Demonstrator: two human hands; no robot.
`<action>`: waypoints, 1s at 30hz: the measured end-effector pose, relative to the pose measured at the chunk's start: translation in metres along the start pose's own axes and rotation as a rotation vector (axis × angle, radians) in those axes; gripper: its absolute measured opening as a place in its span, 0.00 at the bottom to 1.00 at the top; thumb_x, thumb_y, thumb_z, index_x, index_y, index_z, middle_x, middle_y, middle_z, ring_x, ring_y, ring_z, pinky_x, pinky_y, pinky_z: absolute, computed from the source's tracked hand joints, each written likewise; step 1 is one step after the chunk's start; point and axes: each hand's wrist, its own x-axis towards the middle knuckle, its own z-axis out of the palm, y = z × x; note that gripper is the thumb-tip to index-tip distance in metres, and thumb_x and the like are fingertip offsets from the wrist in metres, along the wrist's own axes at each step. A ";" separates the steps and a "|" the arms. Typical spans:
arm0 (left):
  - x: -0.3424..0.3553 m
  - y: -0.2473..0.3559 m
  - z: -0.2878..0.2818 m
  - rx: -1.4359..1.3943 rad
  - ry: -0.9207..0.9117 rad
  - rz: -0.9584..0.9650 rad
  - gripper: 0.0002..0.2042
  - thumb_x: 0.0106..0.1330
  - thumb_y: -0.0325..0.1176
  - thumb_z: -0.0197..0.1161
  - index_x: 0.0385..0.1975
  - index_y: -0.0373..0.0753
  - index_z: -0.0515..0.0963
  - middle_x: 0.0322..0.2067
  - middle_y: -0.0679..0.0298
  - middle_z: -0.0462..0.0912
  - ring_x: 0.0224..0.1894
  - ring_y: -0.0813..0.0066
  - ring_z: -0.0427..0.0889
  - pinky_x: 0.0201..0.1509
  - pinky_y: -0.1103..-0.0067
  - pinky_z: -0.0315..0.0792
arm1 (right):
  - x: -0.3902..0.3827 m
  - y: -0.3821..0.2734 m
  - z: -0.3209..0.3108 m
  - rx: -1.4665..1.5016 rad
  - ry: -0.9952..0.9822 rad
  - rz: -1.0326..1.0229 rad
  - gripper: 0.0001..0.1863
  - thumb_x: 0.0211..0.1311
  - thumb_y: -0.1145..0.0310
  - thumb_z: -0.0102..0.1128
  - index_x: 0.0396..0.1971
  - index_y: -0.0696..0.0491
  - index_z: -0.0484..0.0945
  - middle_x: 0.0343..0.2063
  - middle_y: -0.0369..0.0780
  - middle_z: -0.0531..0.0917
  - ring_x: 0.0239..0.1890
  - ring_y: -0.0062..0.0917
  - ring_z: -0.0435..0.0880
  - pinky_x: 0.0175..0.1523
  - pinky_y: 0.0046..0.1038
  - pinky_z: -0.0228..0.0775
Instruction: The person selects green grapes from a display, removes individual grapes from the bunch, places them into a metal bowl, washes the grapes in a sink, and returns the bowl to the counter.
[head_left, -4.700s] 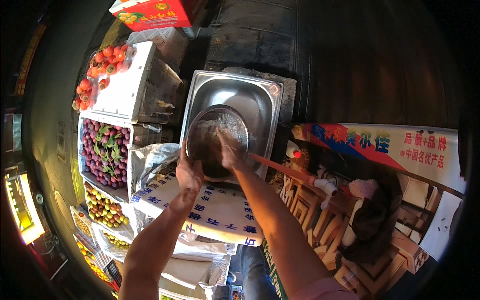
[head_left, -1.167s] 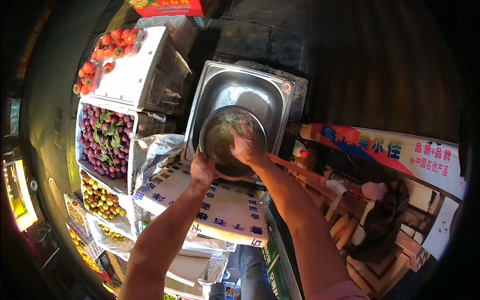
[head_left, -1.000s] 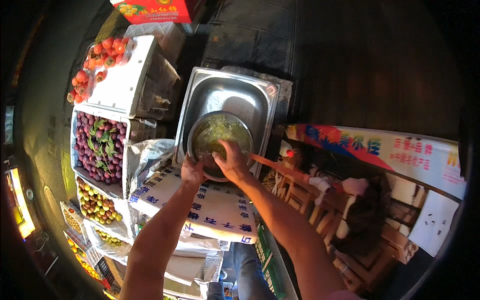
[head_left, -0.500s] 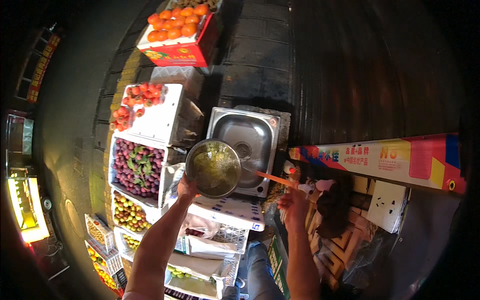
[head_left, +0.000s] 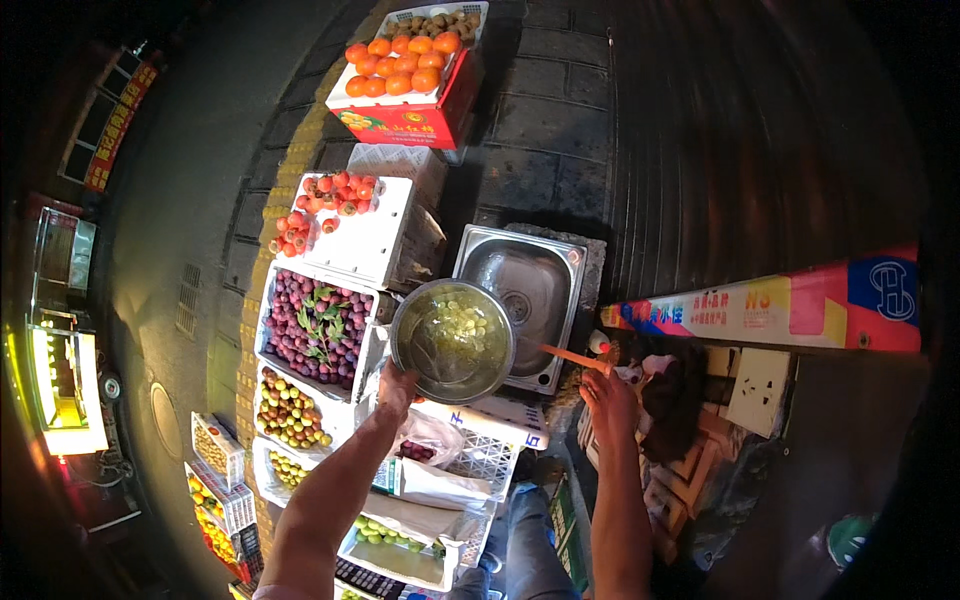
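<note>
I'm rinsing: my left hand point(head_left: 397, 383) grips the rim of the metal bowl point(head_left: 452, 340) of green fruit in water at centre frame, over the sink point(head_left: 524, 300). My right hand point(head_left: 607, 398), fingers loosely spread, rests by the orange hose point(head_left: 573, 357). Next, I judge, comes a slow tilt to drain.

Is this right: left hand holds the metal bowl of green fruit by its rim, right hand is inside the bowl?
Not quite. In the head view the left hand does hold the metal bowl of green fruit by its rim, but the right hand is outside the bowl, off to its right near the orange hose.
</note>
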 end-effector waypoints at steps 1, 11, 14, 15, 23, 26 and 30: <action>-0.007 0.004 0.002 -0.021 -0.016 -0.006 0.23 0.58 0.22 0.54 0.57 0.37 0.71 0.41 0.59 0.83 0.30 0.67 0.85 0.25 0.74 0.81 | -0.003 0.005 0.008 0.037 -0.023 -0.007 0.19 0.73 0.58 0.54 0.57 0.50 0.70 0.44 0.43 0.81 0.45 0.35 0.82 0.48 0.37 0.76; -0.067 0.038 0.024 0.184 0.085 0.069 0.26 0.56 0.21 0.58 0.59 0.38 0.72 0.47 0.62 0.82 0.46 0.69 0.81 0.53 0.74 0.76 | -0.003 0.100 0.176 -1.687 -0.690 -0.773 0.31 0.61 0.59 0.63 0.64 0.53 0.70 0.68 0.48 0.63 0.70 0.44 0.60 0.71 0.41 0.55; -0.073 0.057 0.027 0.366 0.120 0.093 0.23 0.59 0.34 0.60 0.58 0.41 0.73 0.45 0.54 0.85 0.47 0.58 0.84 0.52 0.68 0.76 | 0.026 0.102 0.187 -2.010 -0.895 -0.873 0.34 0.53 0.66 0.63 0.63 0.52 0.70 0.68 0.45 0.63 0.68 0.42 0.61 0.68 0.39 0.60; -0.072 0.060 0.025 0.488 0.155 0.141 0.24 0.61 0.39 0.61 0.58 0.43 0.73 0.45 0.51 0.85 0.47 0.53 0.85 0.52 0.66 0.76 | 0.032 0.104 0.182 -1.952 -0.924 -0.893 0.33 0.53 0.67 0.63 0.63 0.52 0.70 0.67 0.45 0.64 0.68 0.43 0.62 0.67 0.40 0.61; -0.027 0.062 0.030 0.522 0.131 0.308 0.23 0.58 0.32 0.54 0.57 0.44 0.73 0.42 0.48 0.85 0.47 0.45 0.83 0.51 0.62 0.76 | 0.049 0.129 0.163 -1.487 -0.919 -0.995 0.34 0.54 0.55 0.66 0.60 0.51 0.71 0.58 0.50 0.73 0.57 0.48 0.74 0.60 0.44 0.69; -0.027 0.072 0.031 0.632 0.180 0.311 0.24 0.59 0.32 0.52 0.58 0.48 0.73 0.43 0.48 0.85 0.48 0.46 0.83 0.51 0.61 0.76 | 0.044 0.135 0.169 -1.524 -0.840 -0.881 0.35 0.57 0.53 0.65 0.63 0.53 0.68 0.58 0.52 0.74 0.60 0.50 0.72 0.62 0.47 0.67; -0.031 0.086 0.028 0.655 0.183 0.357 0.23 0.61 0.33 0.52 0.59 0.47 0.73 0.44 0.49 0.85 0.49 0.48 0.83 0.51 0.62 0.76 | 0.043 0.143 0.169 -1.303 -0.793 -0.787 0.36 0.57 0.56 0.66 0.63 0.55 0.67 0.60 0.52 0.72 0.62 0.51 0.71 0.64 0.47 0.65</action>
